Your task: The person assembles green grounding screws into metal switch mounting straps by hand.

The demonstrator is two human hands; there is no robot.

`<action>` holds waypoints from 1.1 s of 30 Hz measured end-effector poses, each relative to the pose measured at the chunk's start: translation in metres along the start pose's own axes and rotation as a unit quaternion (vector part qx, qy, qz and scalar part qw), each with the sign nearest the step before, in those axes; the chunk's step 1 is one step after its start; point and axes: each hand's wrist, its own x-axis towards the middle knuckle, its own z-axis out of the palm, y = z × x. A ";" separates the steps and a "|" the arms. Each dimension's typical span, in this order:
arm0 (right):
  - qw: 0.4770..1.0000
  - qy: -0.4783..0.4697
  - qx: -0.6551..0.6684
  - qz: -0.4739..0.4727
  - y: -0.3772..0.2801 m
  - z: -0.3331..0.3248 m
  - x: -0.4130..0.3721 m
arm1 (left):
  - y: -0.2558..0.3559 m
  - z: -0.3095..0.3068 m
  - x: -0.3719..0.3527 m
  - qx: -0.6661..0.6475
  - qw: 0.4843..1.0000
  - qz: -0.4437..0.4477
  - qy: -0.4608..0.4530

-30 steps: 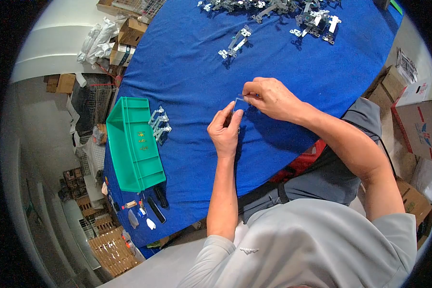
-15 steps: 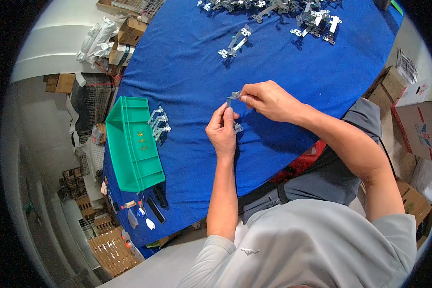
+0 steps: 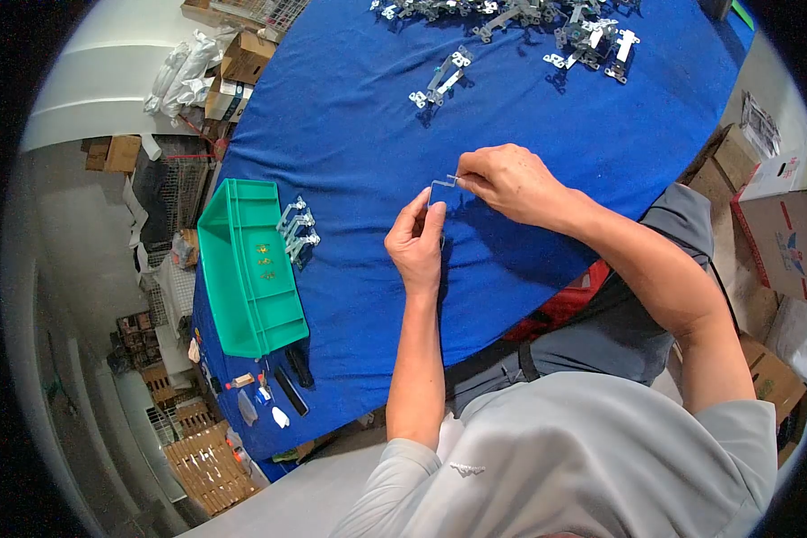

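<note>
The item in hand is a small metal bracket [image 3: 440, 186], held just above centre of the frame over the blue tablecloth [image 3: 359, 134].

It appears to be thin stamped sheet metal. The judgement is that it is light and stiff, smooth enough to slip, and possibly sharp at the edges. It is best held by its ends or flat faces.

- **Left hand [image 3: 417, 247]:** closed in a pinch on the bracket's lower end, fingers pointing up-frame, forearm running straight down the picture.
- **Right hand [image 3: 509, 184]:** fingertips closed on the upper end, wrist bent, forearm running off to the lower right.
- **Surroundings:** a green tray [image 3: 242, 296] lies at centre left. Loose metal parts [image 3: 583, 40] lie along the top edge.
</note>
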 end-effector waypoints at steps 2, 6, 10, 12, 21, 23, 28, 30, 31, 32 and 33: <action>0.999 -0.019 0.034 0.020 0.000 -0.003 0.000 | -0.003 -0.001 0.000 0.016 1.000 0.008 -0.001; 0.997 -0.006 0.063 0.044 0.000 0.000 -0.001 | -0.003 -0.002 0.000 0.033 0.999 0.001 -0.005; 0.994 0.021 0.106 0.014 0.004 0.005 -0.001 | -0.005 -0.002 0.000 0.052 0.999 0.004 -0.011; 0.992 -0.011 0.128 0.014 0.005 0.004 0.001 | -0.005 -0.001 0.000 0.068 0.997 0.016 -0.012; 0.992 0.100 0.070 -0.009 -0.002 0.001 0.004 | 0.008 -0.004 0.002 0.127 0.984 0.094 -0.080; 0.991 0.091 0.070 -0.069 0.003 0.003 0.004 | -0.006 -0.009 0.005 0.069 0.993 0.083 -0.052; 0.987 0.031 -0.008 -0.160 -0.007 0.000 -0.003 | 0.000 -0.006 0.005 -0.028 0.999 0.001 -0.035; 0.987 0.016 -0.020 -0.161 -0.006 0.002 -0.003 | -0.004 -0.007 0.005 -0.063 0.997 -0.033 -0.018; 0.987 0.011 -0.018 -0.161 -0.006 0.002 -0.003 | -0.003 -0.006 0.005 -0.082 0.996 -0.045 -0.008; 0.987 0.006 -0.016 -0.161 -0.007 0.002 -0.002 | -0.003 -0.006 0.006 -0.100 0.993 -0.057 0.002; 0.986 0.004 -0.016 -0.167 -0.006 0.003 -0.003 | -0.004 -0.006 0.008 -0.107 0.993 -0.048 0.017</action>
